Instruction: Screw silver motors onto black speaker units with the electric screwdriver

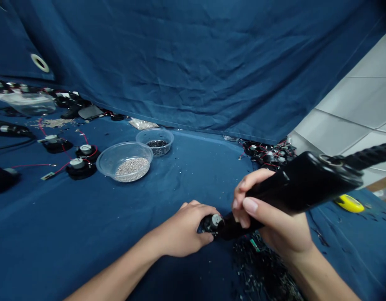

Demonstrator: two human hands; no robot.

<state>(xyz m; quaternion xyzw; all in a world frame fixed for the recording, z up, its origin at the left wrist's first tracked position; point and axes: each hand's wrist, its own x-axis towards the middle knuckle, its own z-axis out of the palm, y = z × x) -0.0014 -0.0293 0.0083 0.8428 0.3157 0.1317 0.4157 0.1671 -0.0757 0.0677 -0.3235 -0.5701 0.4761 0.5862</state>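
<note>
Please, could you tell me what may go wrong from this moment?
The black tool in the right hand ends close to the left hand's fingers, so a slip might pinch or poke them.

The small part could slip from the left hand and perhaps get lost among the loose dark bits nearby.

The large clear bowl has no lid, so a knock could spill its small silvery pieces.

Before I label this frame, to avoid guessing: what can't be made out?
Head view:
Black tool, tip: lost in darkness beside grey-topped part.
That part, left side: behind the left hand.
Cord, far end: past the right edge.
Dark bits, smaller bowl: too small to identify.
</note>
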